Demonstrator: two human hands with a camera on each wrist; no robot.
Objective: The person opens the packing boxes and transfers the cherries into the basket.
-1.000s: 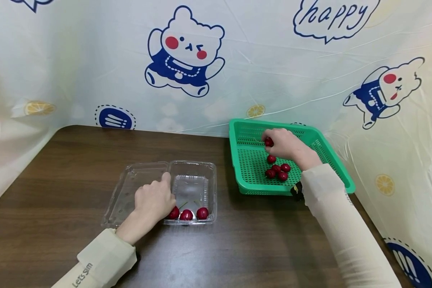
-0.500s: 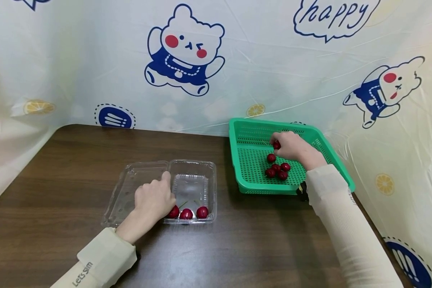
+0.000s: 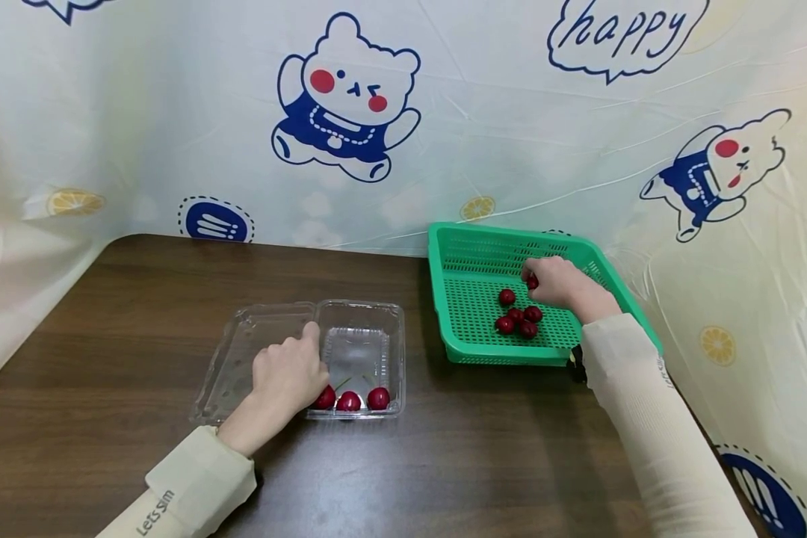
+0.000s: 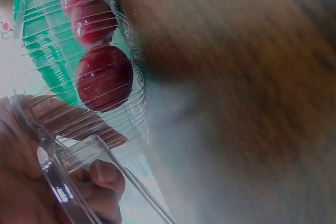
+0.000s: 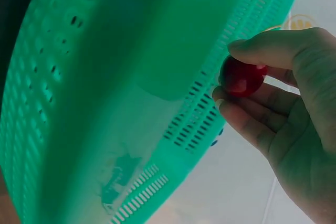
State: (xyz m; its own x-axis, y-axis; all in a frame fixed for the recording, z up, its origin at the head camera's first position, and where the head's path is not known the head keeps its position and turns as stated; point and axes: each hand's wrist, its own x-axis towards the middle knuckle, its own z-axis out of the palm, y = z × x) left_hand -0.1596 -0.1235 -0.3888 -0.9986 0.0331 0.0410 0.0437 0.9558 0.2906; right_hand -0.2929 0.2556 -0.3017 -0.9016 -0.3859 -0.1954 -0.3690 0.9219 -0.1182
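In the head view my right hand (image 3: pixel 565 286) is over the right part of the green basket (image 3: pixel 446 329), pinching a cherry (image 5: pixel 242 76) between thumb and fingertips. Several other cherries (image 3: pixel 527 329) lie on the basket floor, nearer the front. My left hand (image 3: pixel 288 373) grips the middle edge of a clear plastic clamshell box (image 3: pixel 395 351), where lid and tray join. The left wrist view shows curled fingers (image 4: pixel 107 174) through the lid's plastic and the thumb through the tray. Three cherries (image 4: pixel 105 77) sit along the tray's front wall; one is partly hidden by the left hand in the head view.
The box's open lid (image 3: pixel 242 351) lies flat to the left on the brown wooden table (image 3: pixel 444 463). A printed cloth (image 3: pixel 511 112) hangs behind the table and along its right side. The basket stands close to that cloth, right of the box.
My right hand has moved to the right and a little towards me over the basket, with the cherry still pinched. The left hand and the box stay put.
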